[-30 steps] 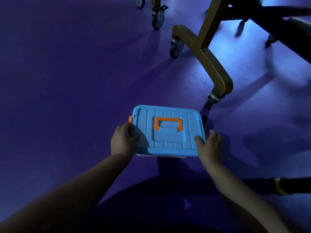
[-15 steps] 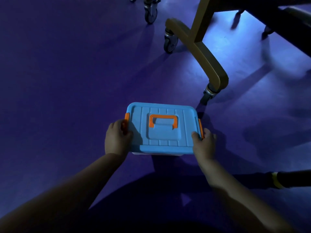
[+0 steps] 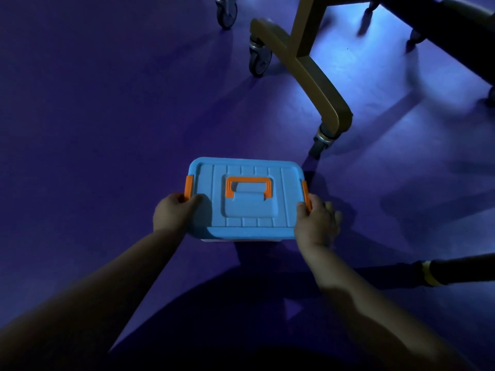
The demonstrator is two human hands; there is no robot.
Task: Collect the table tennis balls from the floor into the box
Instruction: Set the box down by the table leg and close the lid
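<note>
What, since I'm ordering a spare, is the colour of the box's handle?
Orange handle, head view.

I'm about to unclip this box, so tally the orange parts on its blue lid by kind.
Carry handle: 1
Side latches: 2
Total: 3 orange parts on the box

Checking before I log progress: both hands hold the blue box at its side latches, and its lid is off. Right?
No: the head view shows the lid on the blue box, its orange handle folded flat. The left hand and right hand do hold it at its side latches.
</note>
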